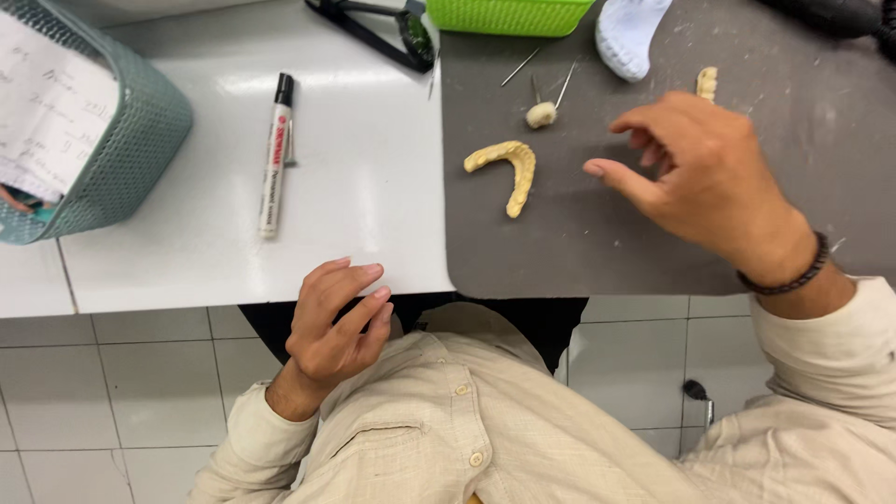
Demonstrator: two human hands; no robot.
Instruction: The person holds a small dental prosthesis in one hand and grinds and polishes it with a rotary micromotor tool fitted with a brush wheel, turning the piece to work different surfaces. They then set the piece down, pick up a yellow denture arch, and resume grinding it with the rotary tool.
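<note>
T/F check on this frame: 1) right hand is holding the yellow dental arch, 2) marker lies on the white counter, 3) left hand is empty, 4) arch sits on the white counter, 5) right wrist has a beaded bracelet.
1. The right hand holds the dental arch. False: the hand hovers to the right of the arch, apart from it, fingers curled and empty.
2. The marker lies on the white counter. True.
3. The left hand is empty. True: it is held open near the counter edge, above the shirt.
4. The arch sits on the white counter. False: it lies on the grey mat.
5. The right wrist has a beaded bracelet. True.
</note>
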